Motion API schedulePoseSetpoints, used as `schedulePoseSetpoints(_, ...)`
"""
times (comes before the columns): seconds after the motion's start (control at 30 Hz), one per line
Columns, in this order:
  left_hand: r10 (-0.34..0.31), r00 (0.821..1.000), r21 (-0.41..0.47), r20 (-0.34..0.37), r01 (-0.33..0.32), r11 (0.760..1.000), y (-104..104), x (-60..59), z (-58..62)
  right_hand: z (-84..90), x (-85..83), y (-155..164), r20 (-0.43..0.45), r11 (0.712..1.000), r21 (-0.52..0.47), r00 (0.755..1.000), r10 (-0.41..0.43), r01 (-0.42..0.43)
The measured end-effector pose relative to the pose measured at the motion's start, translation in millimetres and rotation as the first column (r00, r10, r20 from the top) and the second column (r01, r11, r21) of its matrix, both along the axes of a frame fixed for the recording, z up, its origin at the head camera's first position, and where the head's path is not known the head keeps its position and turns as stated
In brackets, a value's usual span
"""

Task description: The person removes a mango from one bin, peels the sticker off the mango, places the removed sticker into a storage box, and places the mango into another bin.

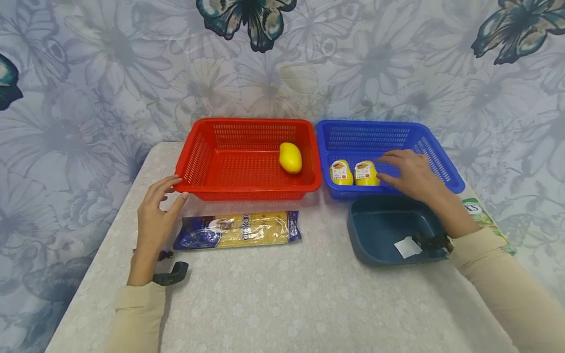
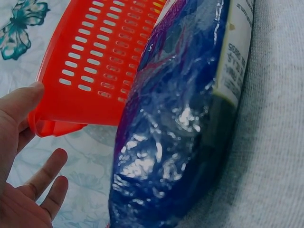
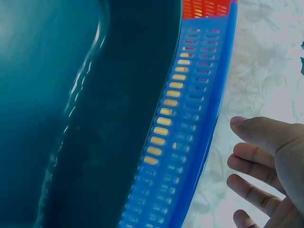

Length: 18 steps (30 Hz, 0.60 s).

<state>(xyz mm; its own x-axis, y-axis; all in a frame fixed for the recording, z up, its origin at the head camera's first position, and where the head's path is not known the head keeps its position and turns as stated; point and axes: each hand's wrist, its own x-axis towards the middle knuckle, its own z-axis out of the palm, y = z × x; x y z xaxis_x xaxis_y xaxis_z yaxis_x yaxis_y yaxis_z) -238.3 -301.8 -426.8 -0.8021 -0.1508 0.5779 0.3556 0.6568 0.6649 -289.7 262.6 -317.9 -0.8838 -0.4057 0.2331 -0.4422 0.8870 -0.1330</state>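
My left hand (image 1: 155, 215) is at the near left corner of the red basket (image 1: 247, 189), index fingertip on the rim and thumb just in front; the other fingers spread loosely. Inside that basket lies a yellow mango (image 1: 290, 158). A blue and yellow spaghetti packet (image 1: 238, 229) lies in front of it, close to my left wrist. Over the blue basket (image 1: 375, 128) hovers my right hand (image 1: 412, 174), fingers apart and nothing between them. Two rounded yellow items with white labels, one left (image 1: 341, 172) and one right (image 1: 366, 173), sit just left of its fingertips.
A dark teal tub (image 1: 375, 235) stands before the blue basket, under my right forearm, with a white paper piece (image 1: 407, 247) showing in it. A green packet (image 1: 485, 215) lies by the table's right edge. Behind the baskets rises a floral wall (image 1: 273, 83).
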Motion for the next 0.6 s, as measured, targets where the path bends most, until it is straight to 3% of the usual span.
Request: schedulePoseSetpoints(0.6,0.021,0.999,0.007,0.038,-0.021,1.0,2.0,0.1,-1.7,-0.2,13.2,50.2,-0.05,0.997,0.027,0.996,-0.068,0.07)
